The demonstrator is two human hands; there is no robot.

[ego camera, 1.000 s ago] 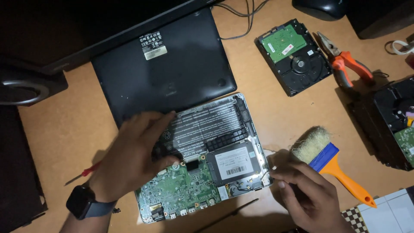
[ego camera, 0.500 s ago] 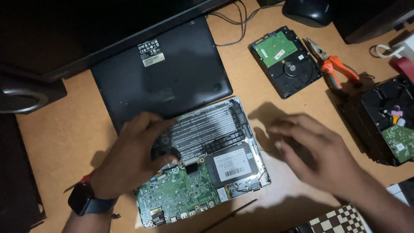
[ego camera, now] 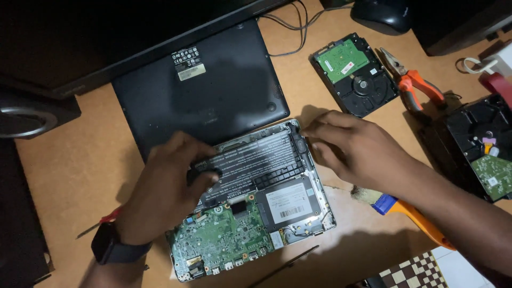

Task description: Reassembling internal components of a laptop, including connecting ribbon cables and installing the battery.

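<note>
Brush (ego camera: 397, 205) bristles hidden; monitor (ego camera: 106, 32) cut off.
</note>
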